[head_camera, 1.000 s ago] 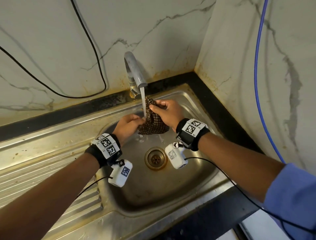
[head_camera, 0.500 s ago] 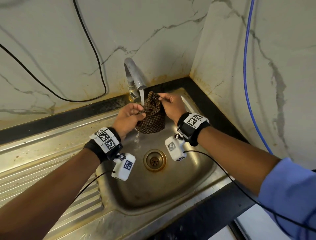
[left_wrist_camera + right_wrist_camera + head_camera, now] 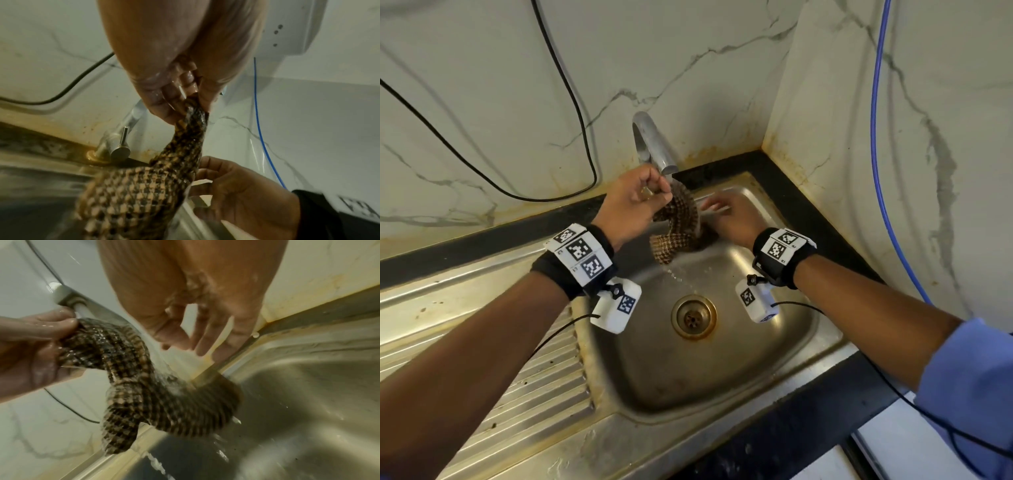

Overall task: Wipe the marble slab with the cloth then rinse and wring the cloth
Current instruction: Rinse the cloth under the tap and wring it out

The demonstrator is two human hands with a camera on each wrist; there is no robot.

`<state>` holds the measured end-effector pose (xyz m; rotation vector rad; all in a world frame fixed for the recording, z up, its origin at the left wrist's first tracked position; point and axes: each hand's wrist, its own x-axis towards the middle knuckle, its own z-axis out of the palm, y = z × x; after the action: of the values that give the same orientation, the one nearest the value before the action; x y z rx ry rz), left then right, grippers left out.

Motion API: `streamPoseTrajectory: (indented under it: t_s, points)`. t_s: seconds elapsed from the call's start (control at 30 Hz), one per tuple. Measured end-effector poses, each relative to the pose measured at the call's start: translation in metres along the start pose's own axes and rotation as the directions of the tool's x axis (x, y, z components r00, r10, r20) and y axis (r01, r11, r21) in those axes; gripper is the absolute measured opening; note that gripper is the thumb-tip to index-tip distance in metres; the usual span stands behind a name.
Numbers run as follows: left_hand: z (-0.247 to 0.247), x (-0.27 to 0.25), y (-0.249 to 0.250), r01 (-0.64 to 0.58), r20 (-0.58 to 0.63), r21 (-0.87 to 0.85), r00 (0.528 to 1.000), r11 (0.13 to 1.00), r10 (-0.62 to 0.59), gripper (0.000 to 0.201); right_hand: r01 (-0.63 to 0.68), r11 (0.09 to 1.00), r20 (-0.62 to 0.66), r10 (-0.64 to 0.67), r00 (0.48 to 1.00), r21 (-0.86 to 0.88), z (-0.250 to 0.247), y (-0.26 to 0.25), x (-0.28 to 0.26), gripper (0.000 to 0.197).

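Note:
The wet brown checked cloth (image 3: 677, 226) hangs in a twisted strip over the steel sink (image 3: 784, 329). It sits right under the tap spout (image 3: 654, 147), and running water falls onto it. My left hand (image 3: 659, 190) pinches the cloth's top end just below the spout; the left wrist view shows the thumb and fingers (image 3: 174, 97) closed on that end of the cloth (image 3: 144, 186). My right hand (image 3: 714, 207) is just right of the cloth with its fingers (image 3: 205, 339) straight and spread, holding nothing. Water runs off the cloth (image 3: 131, 373) into the basin.
The drain (image 3: 693, 317) lies in the middle of the basin, below both wrists. A ribbed draining board (image 3: 482, 359) stretches to the left. Marble walls meet in a corner behind the tap, with a black cable (image 3: 571, 102) on the left wall and a blue one (image 3: 875, 137) on the right.
My right hand has let go of the cloth and opened. My left hand has risen to the spout, and the cloth now hangs from it alone.

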<state>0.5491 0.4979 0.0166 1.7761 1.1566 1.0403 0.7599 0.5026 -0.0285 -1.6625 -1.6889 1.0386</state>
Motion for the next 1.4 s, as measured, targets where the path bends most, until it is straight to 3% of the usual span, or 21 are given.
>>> streamPoseTrajectory:
  t_s: [0.07, 0.13, 0.2, 0.3, 0.4, 0.53, 0.7, 0.87, 0.97, 1.07, 1.2, 1.3, 1.4]
  points:
    - [0.000, 0.000, -0.003, 0.034, -0.026, -0.057, 0.999, 0.998, -0.035, 0.025, 0.041, 0.998, 0.189, -0.050, 0.981, 0.051, 0.009, -0.009, -0.009, 0.044]
    - [-0.003, -0.002, -0.006, 0.051, -0.005, -0.091, 0.999, 0.995, -0.052, 0.026, 0.045, 0.983, 0.264, -0.092, 0.960, 0.179, 0.023, -0.012, -0.014, 0.056]
    - [-0.006, -0.004, -0.006, 0.028, 0.027, -0.074, 0.999, 0.997, -0.026, 0.026, 0.051, 0.972, 0.258, -0.111, 0.960, 0.229, 0.034, -0.012, -0.014, 0.046]
    - [-0.012, -0.005, 0.000, -0.006, 0.027, -0.012, 1.000, 1.000, 0.006, 0.027, 0.111, 0.990, 0.221, -0.128, 0.967, 0.087, 0.041, -0.011, -0.007, 0.023]
    - [-0.022, -0.008, -0.002, 0.000, 0.017, -0.018, 1.000, 1.000, 0.000, 0.026, 0.056, 0.980, 0.268, -0.107, 0.957, 0.192, 0.037, -0.009, 0.001, 0.013]
    - [-0.023, -0.013, 0.002, -0.034, 0.041, 0.035, 0.999, 0.999, 0.032, 0.017, -0.002, 0.974, 0.224, -0.050, 0.973, 0.229, 0.021, -0.007, 0.009, 0.015]
    - [-0.013, -0.010, 0.009, -0.078, 0.036, 0.055, 0.996, 0.995, 0.076, 0.009, 0.051, 0.998, -0.001, -0.051, 0.999, 0.033, 0.011, -0.004, 0.016, 0.019]
    - [-0.010, -0.004, 0.014, -0.076, 0.127, -0.046, 0.989, 0.996, 0.081, 0.017, -0.042, 0.960, 0.320, -0.051, 0.946, 0.277, 0.020, -0.018, -0.005, 0.047]
    - [-0.013, -0.004, 0.015, -0.063, 0.149, -0.043, 0.986, 0.997, 0.069, 0.015, -0.129, 0.937, 0.366, 0.001, 0.930, 0.324, 0.025, -0.022, -0.005, 0.029]
    - [-0.018, -0.006, 0.018, -0.048, 0.139, -0.076, 0.989, 0.996, 0.059, 0.017, -0.056, 0.939, 0.324, -0.060, 0.944, 0.338, 0.028, -0.019, -0.001, 0.009]
    - [-0.023, -0.009, 0.018, -0.026, 0.079, -0.110, 0.996, 0.994, 0.035, 0.019, 0.077, 0.951, 0.150, -0.126, 0.981, 0.299, 0.022, -0.012, 0.003, 0.026]
    - [-0.022, -0.010, 0.013, -0.021, 0.016, -0.091, 1.000, 0.996, 0.023, 0.021, 0.170, 0.959, 0.108, -0.198, 0.974, 0.227, 0.013, -0.013, 0.002, 0.018]
    - [-0.019, -0.011, 0.007, 0.002, -0.019, -0.050, 1.000, 0.999, -0.003, 0.019, 0.198, 0.948, 0.094, -0.227, 0.969, 0.250, 0.000, -0.018, -0.001, 0.028]
